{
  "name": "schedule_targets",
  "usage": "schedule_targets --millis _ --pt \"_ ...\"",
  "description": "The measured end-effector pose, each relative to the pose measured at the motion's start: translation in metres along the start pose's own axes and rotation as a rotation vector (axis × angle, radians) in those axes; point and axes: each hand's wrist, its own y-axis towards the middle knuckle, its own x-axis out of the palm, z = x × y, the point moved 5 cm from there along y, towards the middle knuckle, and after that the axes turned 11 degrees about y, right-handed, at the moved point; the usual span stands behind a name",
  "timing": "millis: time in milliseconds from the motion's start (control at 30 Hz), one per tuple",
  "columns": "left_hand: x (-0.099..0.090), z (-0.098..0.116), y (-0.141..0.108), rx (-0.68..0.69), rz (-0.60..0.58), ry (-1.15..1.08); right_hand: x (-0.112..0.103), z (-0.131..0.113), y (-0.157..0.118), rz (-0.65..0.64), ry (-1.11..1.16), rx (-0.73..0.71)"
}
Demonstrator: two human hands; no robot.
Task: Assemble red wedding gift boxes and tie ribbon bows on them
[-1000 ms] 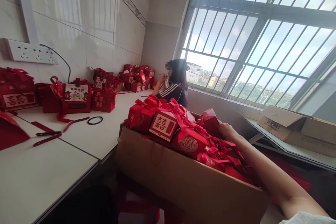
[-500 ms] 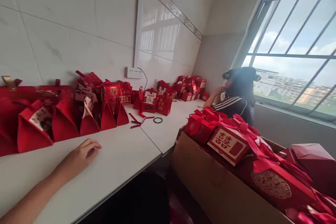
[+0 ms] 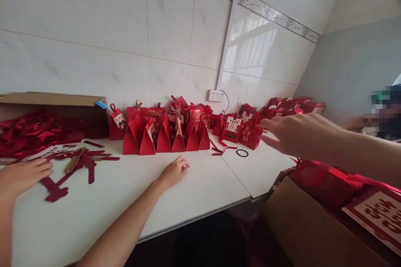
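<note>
Working from the left, I have a carton [image 3: 50, 99] of red pieces [image 3: 31, 131] to the left of the row of bags [image 3: 163, 139]. In front of the row's left end lie straps [image 3: 90, 160], with a co-worker's hand [image 3: 26, 174] beside them.

My left hand [image 3: 173, 172] rests on the counter [image 3: 200, 204] in front of the row, fingers loosely curled; I can't tell whether anything is inside. Just right of the row stands a tagged bag [image 3: 232, 123], then a red bag [image 3: 251, 137], with a black ring [image 3: 242, 153] in front.

My right hand [image 3: 278, 131] hangs farther right of the row, thumb and fingers apart, holding nothing I can see. The red bag stands with its long axis roughly upright, off those fingertips toward the row; I can't tell if they touch it. My right hand is the nearer one. Rightmost from the row, an open box [image 3: 300, 212] of red packages [image 3: 326, 185] sits below my right forearm.
</note>
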Motion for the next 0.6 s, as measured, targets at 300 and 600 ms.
schedule_targets --millis 300,600 --pt "0.000 -0.002 -0.001 -0.021 0.037 0.017 0.115 -0.123 0.100 -0.251 -0.002 -0.066" --pt "-0.010 -0.004 -0.001 0.009 0.191 0.069 0.219 -0.088 0.111 0.084 0.677 0.194"
